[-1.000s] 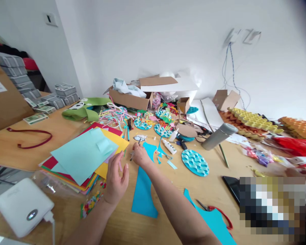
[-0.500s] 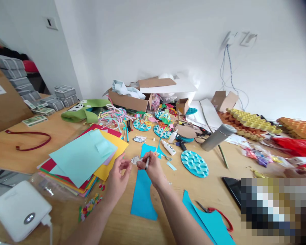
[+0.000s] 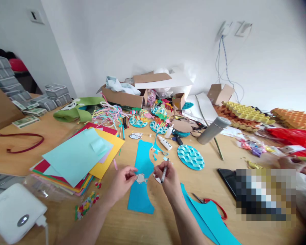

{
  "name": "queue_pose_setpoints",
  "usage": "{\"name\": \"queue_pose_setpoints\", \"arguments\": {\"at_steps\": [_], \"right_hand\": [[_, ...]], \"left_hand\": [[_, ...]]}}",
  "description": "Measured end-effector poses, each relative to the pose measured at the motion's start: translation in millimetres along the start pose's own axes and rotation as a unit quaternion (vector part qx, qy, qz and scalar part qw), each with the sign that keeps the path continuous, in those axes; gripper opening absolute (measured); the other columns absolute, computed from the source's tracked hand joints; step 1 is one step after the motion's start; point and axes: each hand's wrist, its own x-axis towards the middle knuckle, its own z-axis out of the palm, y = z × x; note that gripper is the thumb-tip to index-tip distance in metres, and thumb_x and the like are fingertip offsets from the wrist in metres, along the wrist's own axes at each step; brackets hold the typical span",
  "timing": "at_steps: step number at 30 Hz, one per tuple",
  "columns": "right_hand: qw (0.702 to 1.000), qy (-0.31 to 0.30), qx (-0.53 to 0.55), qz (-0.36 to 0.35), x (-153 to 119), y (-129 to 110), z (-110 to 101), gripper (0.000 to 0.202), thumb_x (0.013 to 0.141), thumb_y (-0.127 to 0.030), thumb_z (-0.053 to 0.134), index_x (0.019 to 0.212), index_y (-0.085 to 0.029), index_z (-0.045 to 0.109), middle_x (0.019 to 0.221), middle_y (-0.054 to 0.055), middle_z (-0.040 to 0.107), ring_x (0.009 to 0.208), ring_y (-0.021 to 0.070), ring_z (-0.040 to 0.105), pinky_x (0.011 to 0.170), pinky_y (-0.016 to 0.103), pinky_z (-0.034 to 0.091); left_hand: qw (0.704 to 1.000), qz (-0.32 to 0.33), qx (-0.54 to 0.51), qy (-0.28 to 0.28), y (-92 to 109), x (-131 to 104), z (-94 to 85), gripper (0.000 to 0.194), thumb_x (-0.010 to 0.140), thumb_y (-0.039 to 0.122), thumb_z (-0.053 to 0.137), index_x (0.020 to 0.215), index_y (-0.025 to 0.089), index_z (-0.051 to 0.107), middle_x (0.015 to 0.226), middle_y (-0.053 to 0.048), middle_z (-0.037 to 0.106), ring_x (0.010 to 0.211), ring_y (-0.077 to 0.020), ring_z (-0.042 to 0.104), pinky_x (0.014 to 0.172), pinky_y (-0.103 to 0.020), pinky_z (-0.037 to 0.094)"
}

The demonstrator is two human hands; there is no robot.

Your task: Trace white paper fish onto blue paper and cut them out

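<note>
My left hand [image 3: 124,179] pinches a small grey-and-white paper fish cutout [image 3: 141,178] above a blue paper strip [image 3: 140,199] with a curved edge. In my right hand [image 3: 169,177] is a black-and-silver marker pen [image 3: 164,174], slanting downward. Beside those fingers a small pale piece with a reddish edge [image 3: 157,178] shows; whether it is held or lying on the table I cannot tell. Another fish cutout [image 3: 136,135] lies beyond the strip, and a white glue bottle [image 3: 165,143] rests to its right.
Stacked coloured paper [image 3: 76,154] lies left, with a white device [image 3: 17,212] in front. Red-handled scissors [image 3: 215,204] and blue sheets [image 3: 211,217] are at front right. A grey flask [image 3: 213,130] lies near a wavy blue disc [image 3: 190,157]. Another person's hand [image 3: 293,163] shows at far right.
My hands have moved apart: the right one shifted right and down with the pen. The left one still holds the fish, now lower over the blue strip. The view has also shifted slightly.
</note>
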Motion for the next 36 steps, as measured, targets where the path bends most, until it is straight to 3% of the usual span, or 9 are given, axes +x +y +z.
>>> {"name": "queue_pose_setpoints", "arguments": {"at_steps": [6, 16, 19, 22, 27, 31, 36], "right_hand": [[0.996, 0.085, 0.003, -0.016, -6, 14, -17, 0.033, 0.075, -0.044, 0.071, 0.076, -0.023, 0.046, 0.059, -0.006, 0.053, 0.053, 0.0139, 0.056, 0.05, 0.025, 0.045], [0.993, 0.083, -0.069, -0.044, -6, 22, -8, 0.024, 0.083, -0.04, 0.064, 0.077, -0.023, 0.047, 0.063, -0.005, 0.047, 0.054, 0.0128, 0.048, 0.051, 0.025, 0.042], [0.99, 0.045, -0.111, -0.068, -9, 25, -11, 0.018, 0.086, -0.035, 0.061, 0.08, -0.023, 0.05, 0.068, -0.003, 0.052, 0.059, 0.0142, 0.051, 0.056, 0.027, 0.044], [0.981, -0.044, -0.154, -0.108, -14, 25, -13, 0.008, 0.087, -0.03, 0.061, 0.089, -0.023, 0.057, 0.088, 0.003, 0.061, 0.08, 0.0194, 0.059, 0.068, 0.031, 0.049], [0.932, -0.199, -0.227, -0.202, -23, 22, -2, 0.02, 0.08, -0.018, 0.071, 0.094, -0.025, 0.059, 0.102, 0.007, 0.063, 0.1, 0.0242, 0.057, 0.081, 0.038, 0.051], [0.9, -0.234, -0.278, -0.242, -26, 26, 9, 0.035, 0.073, -0.006, 0.074, 0.096, -0.026, 0.057, 0.1, 0.004, 0.068, 0.098, 0.0263, 0.055, 0.08, 0.041, 0.049], [0.888, -0.228, -0.304, -0.26, -26, 35, 10, 0.033, 0.074, -0.006, 0.072, 0.095, -0.026, 0.055, 0.098, 0.004, 0.069, 0.095, 0.0265, 0.055, 0.078, 0.042, 0.048]], "left_hand": [[0.996, -0.048, 0.069, -0.038, -9, -3, 2.2, 0.009, 0.072, 0.027, 0.059, 0.069, 0.02, 0.064, 0.068, -0.002, 0.07, 0.065, -0.0195, 0.066, 0.06, -0.028, 0.049], [0.98, -0.059, 0.182, -0.061, -16, -5, -4.5, 0.014, 0.076, 0.027, 0.057, 0.067, 0.02, 0.064, 0.064, 0.0, 0.066, 0.06, -0.0167, 0.059, 0.055, -0.024, 0.037], [0.974, -0.049, 0.213, -0.065, -13, -5, -5.7, 0.019, 0.078, 0.028, 0.057, 0.063, 0.02, 0.064, 0.061, 0.0, 0.064, 0.058, -0.016, 0.056, 0.053, -0.025, 0.032], [0.97, -0.045, 0.233, -0.061, -10, -4, -7.9, 0.023, 0.08, 0.028, 0.055, 0.061, 0.019, 0.064, 0.058, -0.001, 0.063, 0.055, -0.0156, 0.053, 0.052, -0.025, 0.03], [0.974, -0.033, 0.216, -0.054, -7, -2, -11.0, 0.022, 0.085, 0.025, 0.049, 0.083, 0.018, 0.07, 0.08, -0.006, 0.072, 0.074, -0.0193, 0.065, 0.066, -0.026, 0.045], [0.981, -0.027, 0.188, -0.05, -7, -1, -10.3, 0.027, 0.087, 0.023, 0.046, 0.101, 0.02, 0.069, 0.099, -0.006, 0.073, 0.093, -0.0193, 0.068, 0.082, -0.028, 0.05], [0.984, -0.022, 0.167, -0.054, -10, -2, -8.9, 0.032, 0.086, 0.021, 0.046, 0.109, 0.02, 0.068, 0.099, -0.006, 0.074, 0.094, -0.0203, 0.069, 0.084, -0.031, 0.053]]}}
